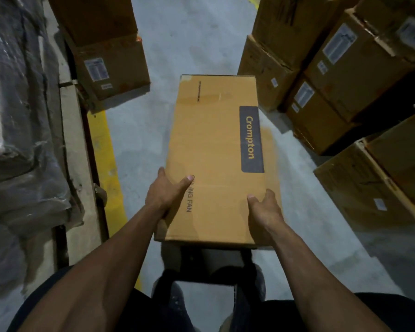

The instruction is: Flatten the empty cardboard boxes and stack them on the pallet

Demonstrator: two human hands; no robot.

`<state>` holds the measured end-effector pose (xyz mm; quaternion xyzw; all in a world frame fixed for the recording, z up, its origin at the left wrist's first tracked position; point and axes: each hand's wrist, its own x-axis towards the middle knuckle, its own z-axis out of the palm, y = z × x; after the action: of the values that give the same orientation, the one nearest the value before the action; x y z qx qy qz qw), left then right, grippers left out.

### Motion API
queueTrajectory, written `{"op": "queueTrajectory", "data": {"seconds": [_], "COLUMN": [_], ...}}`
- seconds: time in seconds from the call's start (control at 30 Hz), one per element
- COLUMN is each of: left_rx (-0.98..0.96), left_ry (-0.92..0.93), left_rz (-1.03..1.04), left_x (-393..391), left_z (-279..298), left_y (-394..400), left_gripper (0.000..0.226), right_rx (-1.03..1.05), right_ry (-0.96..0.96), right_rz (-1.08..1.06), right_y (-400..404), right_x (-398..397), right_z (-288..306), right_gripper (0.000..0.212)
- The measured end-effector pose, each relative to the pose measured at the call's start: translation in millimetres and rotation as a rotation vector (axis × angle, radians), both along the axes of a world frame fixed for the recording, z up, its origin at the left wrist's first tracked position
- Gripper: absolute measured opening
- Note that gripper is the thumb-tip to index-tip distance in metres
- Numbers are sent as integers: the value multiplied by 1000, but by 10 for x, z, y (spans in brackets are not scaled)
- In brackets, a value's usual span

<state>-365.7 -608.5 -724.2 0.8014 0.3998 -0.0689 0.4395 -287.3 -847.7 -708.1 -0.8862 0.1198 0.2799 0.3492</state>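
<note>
A long brown cardboard box (213, 149) marked "Crompton" and "CEILING FAN" is held out in front of me above the grey floor, lengthwise away from me. My left hand (164, 191) grips its near left edge, thumb on top and fingers hidden below. My right hand (265, 210) grips the near right edge the same way. The box still has its full boxy shape. On the left lies a pallet (76, 144) bearing dark plastic-wrapped goods.
An open cardboard box (110, 58) stands on the floor at the back left. Stacked labelled cartons (333, 75) fill the right side. A yellow floor line (106, 159) runs beside the pallet. My feet (216, 291) show below the box.
</note>
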Motion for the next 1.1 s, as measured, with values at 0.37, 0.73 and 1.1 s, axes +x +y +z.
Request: {"op": "queueTrajectory", "data": {"seconds": [0.37,0.73,1.1], "left_rx": [-326,-160,45], "left_ry": [-234,-218,-213], "left_rz": [71,-15,-50], "left_x": [-30,202,54], "left_z": [-210,476,592], "left_y": [-211,162,162], "left_gripper": [63,78,57], "right_rx": [-10,275,86], "right_ry": [-17,70,105], "right_rz": [-134,-226,139], "right_y": [-161,169,778], "right_x": [87,105,87], "right_z": [-195,-184,-99], "right_gripper": [53,50,76]}}
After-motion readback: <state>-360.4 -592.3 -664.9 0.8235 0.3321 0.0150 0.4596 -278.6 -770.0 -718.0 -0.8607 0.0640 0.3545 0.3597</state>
